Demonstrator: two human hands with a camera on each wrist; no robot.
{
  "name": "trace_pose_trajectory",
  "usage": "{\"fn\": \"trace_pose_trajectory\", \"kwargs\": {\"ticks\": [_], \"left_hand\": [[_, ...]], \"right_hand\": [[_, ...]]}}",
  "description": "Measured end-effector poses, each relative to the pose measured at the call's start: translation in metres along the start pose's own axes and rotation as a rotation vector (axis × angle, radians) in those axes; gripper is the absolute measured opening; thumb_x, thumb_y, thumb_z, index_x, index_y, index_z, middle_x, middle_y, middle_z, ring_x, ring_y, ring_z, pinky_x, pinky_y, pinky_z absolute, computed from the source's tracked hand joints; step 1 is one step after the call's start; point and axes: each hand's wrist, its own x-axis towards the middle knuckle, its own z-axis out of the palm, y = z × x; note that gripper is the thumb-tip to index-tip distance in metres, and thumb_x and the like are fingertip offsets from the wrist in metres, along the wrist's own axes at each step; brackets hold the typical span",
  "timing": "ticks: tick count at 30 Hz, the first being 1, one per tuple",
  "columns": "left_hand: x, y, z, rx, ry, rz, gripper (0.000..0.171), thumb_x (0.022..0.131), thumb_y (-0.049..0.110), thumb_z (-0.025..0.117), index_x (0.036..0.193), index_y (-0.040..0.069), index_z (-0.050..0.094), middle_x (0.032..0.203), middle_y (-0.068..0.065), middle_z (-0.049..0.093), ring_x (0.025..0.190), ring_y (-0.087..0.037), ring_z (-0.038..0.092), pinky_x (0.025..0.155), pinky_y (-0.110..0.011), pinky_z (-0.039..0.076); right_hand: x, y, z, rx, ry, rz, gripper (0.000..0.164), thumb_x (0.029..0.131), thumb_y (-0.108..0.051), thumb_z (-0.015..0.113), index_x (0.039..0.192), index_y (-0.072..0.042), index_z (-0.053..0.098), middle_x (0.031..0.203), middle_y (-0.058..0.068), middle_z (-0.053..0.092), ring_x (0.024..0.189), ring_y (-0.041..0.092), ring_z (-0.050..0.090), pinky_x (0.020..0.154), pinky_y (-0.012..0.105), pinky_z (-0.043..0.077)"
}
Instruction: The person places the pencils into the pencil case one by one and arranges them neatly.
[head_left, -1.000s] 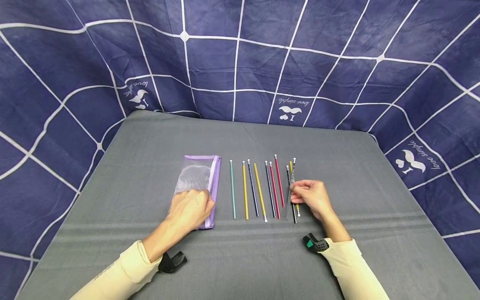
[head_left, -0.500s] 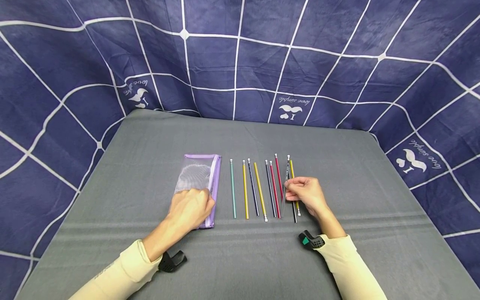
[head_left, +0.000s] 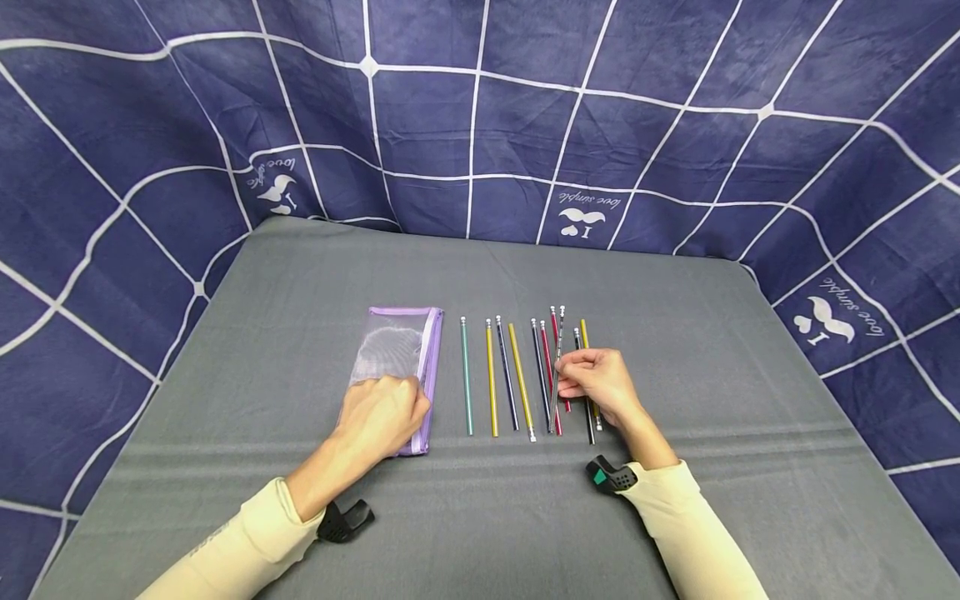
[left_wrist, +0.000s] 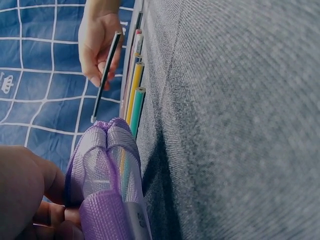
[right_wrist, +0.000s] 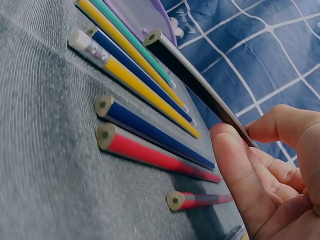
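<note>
A black pencil point(head_left: 560, 337) is pinched between the thumb and fingers of my right hand point(head_left: 600, 385). In the right wrist view this black pencil point(right_wrist: 200, 90) slants above the row, its unsharpened end toward the camera. My left hand point(head_left: 382, 414) grips the purple-trimmed mesh pencil pouch point(head_left: 390, 346), lying at the left of the row. Close up, the left fingers hold one side of the pouch point(left_wrist: 107, 215) near its zipper edge. Between the hands lie a teal pencil point(head_left: 467, 375), a yellow pencil point(head_left: 491, 379), dark blue pencils and red pencils. The left fingertips are hidden in the head view.
Right of the held pencil, another black pencil point(head_left: 588, 417) and a yellow pencil point(head_left: 584, 333) lie close together, partly behind the right hand. A grey cloth point(head_left: 480, 517) covers the table. A blue checked curtain point(head_left: 420, 125) hangs behind and at the sides.
My right hand has moved left with the black pencil, from over the rightmost pencils to over the red ones. The left hand and pouch have stayed in place.
</note>
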Motion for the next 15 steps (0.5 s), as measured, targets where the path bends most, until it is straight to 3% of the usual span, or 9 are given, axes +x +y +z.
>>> {"fn": "trace_pose_trajectory", "kwargs": {"ticks": [15], "left_hand": [[0.0,-0.001,0.0,0.004,0.023,0.023,0.029,0.082,0.017,0.056,0.055,0.018,0.044,0.055,-0.003,0.057,0.05,-0.031,0.056,0.047,-0.05,0.043]], "right_hand": [[0.007,-0.003,0.016,-0.006,-0.027,0.009,0.025,0.086,0.011,0.054,0.106,0.025,0.056,0.072,0.011,0.068,0.055,0.012,0.065,0.058,0.028,0.056]]}}
